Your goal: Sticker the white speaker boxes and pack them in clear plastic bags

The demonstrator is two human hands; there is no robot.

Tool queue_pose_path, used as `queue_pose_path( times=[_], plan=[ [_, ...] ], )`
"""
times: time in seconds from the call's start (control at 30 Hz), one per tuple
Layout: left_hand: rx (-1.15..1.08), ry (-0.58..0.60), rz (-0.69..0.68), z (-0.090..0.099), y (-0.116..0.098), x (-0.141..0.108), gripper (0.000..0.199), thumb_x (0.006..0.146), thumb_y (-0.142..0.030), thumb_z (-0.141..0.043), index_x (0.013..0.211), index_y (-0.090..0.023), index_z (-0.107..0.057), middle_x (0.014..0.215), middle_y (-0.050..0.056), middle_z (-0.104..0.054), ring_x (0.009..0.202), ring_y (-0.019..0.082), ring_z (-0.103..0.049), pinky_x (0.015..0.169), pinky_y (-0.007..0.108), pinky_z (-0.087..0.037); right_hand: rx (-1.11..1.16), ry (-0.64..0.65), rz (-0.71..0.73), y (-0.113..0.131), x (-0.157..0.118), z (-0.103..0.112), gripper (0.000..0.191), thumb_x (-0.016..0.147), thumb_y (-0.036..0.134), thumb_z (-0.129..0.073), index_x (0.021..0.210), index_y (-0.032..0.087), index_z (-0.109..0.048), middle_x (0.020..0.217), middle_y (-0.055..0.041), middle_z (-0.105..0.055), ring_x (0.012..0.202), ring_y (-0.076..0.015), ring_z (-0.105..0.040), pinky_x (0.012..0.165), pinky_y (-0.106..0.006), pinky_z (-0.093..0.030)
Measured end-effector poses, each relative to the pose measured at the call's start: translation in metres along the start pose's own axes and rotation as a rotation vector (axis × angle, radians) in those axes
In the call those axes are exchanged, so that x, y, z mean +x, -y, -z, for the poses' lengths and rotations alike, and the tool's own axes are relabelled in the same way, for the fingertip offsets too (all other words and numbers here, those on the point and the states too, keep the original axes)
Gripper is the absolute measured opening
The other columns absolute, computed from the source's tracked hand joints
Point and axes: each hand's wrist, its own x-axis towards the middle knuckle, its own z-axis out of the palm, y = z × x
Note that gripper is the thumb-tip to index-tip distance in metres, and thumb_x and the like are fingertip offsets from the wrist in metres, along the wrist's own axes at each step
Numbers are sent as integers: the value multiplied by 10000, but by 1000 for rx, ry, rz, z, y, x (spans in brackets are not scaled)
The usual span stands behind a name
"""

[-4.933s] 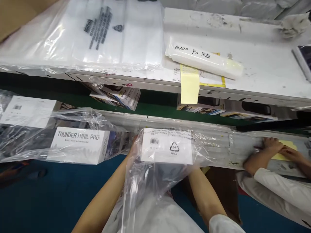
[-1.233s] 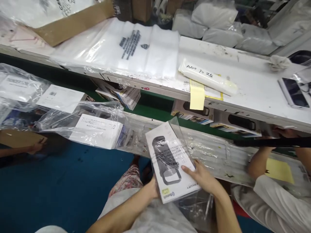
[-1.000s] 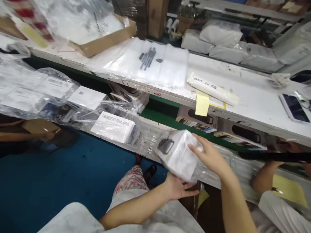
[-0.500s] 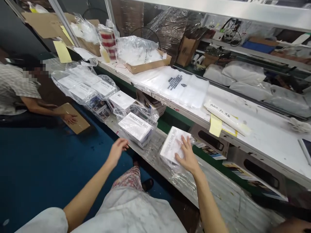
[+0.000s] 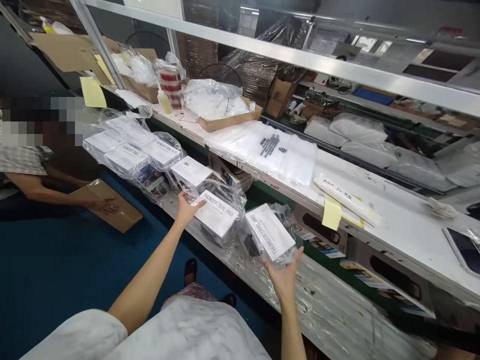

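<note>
Compared with 0.5 s ago, left hand [image 5: 187,209] has come from the air over the floor to the left end of the left bagged carton [image 5: 215,215]; right hand [image 5: 283,275] has slid from the top of the right bagged carton [image 5: 269,231] to its near end, and that carton has turned. Landmark: white bench [image 5: 397,195]. Both cartons, white tops printed THUNDERTRAIL PRO, lie in clear plastic on the grey ledge [image 5: 318,305] in front of and below the bench, a narrow gap between them. Left hand is loosely open, thumb and forefinger parted, at the carton's edge. Right hand is spread around the carton end; cannot tell whether it grips. Farther along the ledge, toward the bench's left end: barcoded carton [image 5: 191,171], then a cluster of bagged cartons [image 5: 129,155]. On the bench: printed plastic sheets [image 5: 268,155], handwritten white packet [image 5: 347,199], and, toward its left end, cardboard tray [image 5: 227,122] and tape rolls [image 5: 170,87]. Yellow note [image 5: 332,212] hangs over its front edge. Left of the bench, low down, a co-worker's hand [image 5: 107,205] rests on a brown box [image 5: 120,215].
</note>
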Motion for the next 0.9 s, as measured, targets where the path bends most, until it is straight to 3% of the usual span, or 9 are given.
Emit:
queue_pose_path(
  times=[0.07, 0.13, 0.27, 0.33, 0.47, 0.67, 0.77, 0.9],
  plan=[
    [-25, 56, 0, 1, 2, 9, 1097, 707, -456, -928, 1543, -157, -283, 1343, 206, -662, 1285, 337, -644, 1107, 473, -484, -27, -10, 29, 10, 17, -9, 1331, 782, 668, -809, 1693, 360, 111, 1806, -156, 36, 1640, -545, 1, 1281, -685, -252],
    [-50, 109, -16, 6, 2, 17, 1038, 712, -477, -919, 1533, -171, -362, 1276, 177, -706, 1235, 336, -672, 1066, 462, -508, -73, 78, 36, 15, 36, -8, 1276, 767, 678, -800, 1709, 323, -16, 1756, -193, -75, 1627, -543, -87, 1251, -684, -303],
    [-120, 276, -58, 12, -1, 34, 587, 726, -538, -855, 1161, -168, -721, 1123, 144, -773, 1149, 366, -695, 1030, 467, -526, -160, 183, 0, 16, 58, -2, 1219, 726, 643, -792, 1703, 255, -174, 1599, -208, -210, 1543, -517, -297, 1183, -667, -402],
    [-174, 352, -67, 10, -3, 39, 489, 731, -542, -823, 1042, -170, -759, 1111, 143, -785, 1140, 365, -699, 1038, 463, -526, -158, 177, 15, 16, 60, -3, 1151, 723, 621, -786, 1680, 259, -261, 1547, -185, -250, 1507, -492, -354, 1171, -631, -426],
    [-287, 445, -76, -2, -3, 45, 482, 784, -534, -744, 1120, -190, -767, 1193, 115, -784, 1220, 329, -685, 1101, 422, -499, -121, 68, -45, 24, 54, -5, 1070, 713, 656, -772, 1634, 274, -383, 1494, -159, -313, 1463, -482, -410, 1161, -607, -445],
    [-340, 395, 38, -6, 7, 44, 437, 756, -581, -755, 897, -168, -742, 910, 115, -775, 1150, 379, -689, 1063, 471, -507, -81, -252, -390, 31, 22, -8, 1061, 734, 812, -706, 1602, 263, -438, 1593, -215, -251, 1512, -547, -331, 1220, -699, -350],
    [-391, 374, 77, -1, 5, 44, 465, 726, -618, -789, 847, -173, -736, 845, 100, -766, 1103, 382, -703, 1024, 465, -527, -82, -392, -416, 36, -5, -20, 1014, 741, 818, -693, 1575, 284, -473, 1608, -198, -265, 1514, -533, -337, 1239, -693, -350],
    [-499, 250, 90, 14, 2, 40, 560, 751, -715, -762, 907, -179, -725, 953, 120, -793, 1087, 358, -736, 1001, 448, -553, -145, -338, -369, 47, -33, -28, 852, 770, 701, -742, 1495, 303, -539, 1662, -164, -210, 1504, -533, -361, 1152, -712, -447]
  ],
)
